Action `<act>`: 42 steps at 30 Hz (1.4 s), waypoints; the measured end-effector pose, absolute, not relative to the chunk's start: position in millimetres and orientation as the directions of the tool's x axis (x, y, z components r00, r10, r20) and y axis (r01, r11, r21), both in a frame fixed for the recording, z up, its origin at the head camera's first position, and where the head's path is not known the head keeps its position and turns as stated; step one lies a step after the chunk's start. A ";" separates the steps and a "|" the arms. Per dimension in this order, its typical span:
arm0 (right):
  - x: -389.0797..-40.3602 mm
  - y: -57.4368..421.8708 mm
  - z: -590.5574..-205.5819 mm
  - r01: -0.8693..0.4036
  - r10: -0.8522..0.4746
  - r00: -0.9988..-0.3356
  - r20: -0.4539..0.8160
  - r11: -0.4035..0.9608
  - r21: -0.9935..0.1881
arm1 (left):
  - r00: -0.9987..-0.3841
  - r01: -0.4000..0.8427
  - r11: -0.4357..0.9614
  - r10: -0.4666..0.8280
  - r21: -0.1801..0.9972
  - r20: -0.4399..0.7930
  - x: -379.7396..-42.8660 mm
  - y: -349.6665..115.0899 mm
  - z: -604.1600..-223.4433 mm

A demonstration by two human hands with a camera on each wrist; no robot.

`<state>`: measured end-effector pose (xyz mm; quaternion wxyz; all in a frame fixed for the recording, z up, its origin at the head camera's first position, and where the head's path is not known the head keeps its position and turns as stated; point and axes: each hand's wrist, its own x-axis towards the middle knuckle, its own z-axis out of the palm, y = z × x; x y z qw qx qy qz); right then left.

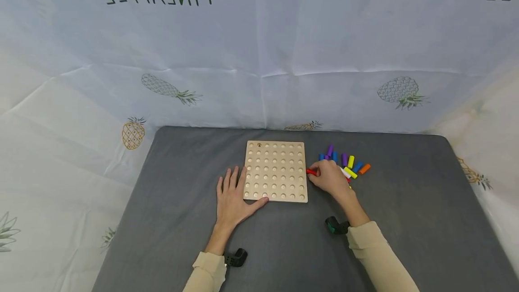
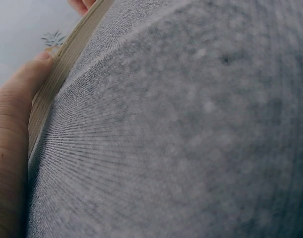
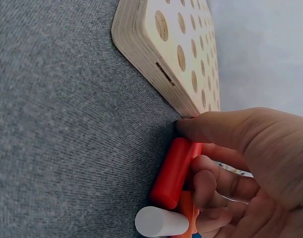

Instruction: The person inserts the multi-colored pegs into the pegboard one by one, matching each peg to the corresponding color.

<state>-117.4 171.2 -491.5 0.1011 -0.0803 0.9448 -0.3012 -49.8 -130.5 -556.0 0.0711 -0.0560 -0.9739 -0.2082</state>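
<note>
A square wooden board (image 1: 275, 171) with rows of round holes lies on the grey-covered table. My left hand (image 1: 233, 204) rests along its left side with fingers spread, the thumb (image 2: 34, 74) against the near edge. Just off the board's right edge, my right hand (image 1: 330, 177) pinches a red peg (image 1: 311, 172) between thumb and fingers. The right wrist view shows another red peg (image 3: 171, 173) lying under that hand, with a white peg (image 3: 161, 221) and an orange peg (image 3: 187, 206) close by. Most of the pinched peg is hidden by the thumb there.
Loose pegs lie right of the board, among them a purple peg (image 1: 344, 159), a yellow peg (image 1: 351, 161), a blue peg (image 1: 357, 167) and an orange peg (image 1: 364, 169). A pineapple-print cloth (image 1: 324, 48) hangs behind the table.
</note>
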 end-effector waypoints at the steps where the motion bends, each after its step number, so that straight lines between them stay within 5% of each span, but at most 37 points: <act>1: -117.0 171.6 -491.2 -0.091 -0.214 -0.966 -0.142 0.802 -0.590 | -0.984 0.138 0.907 0.080 0.398 0.160 -49.5 -130.6 -556.2; 42: -154.0 141.0 -479.9 -0.135 -0.089 -0.991 0.104 0.516 -0.846 | -0.987 0.117 0.913 0.064 0.392 0.145 -49.4 -129.1 -554.5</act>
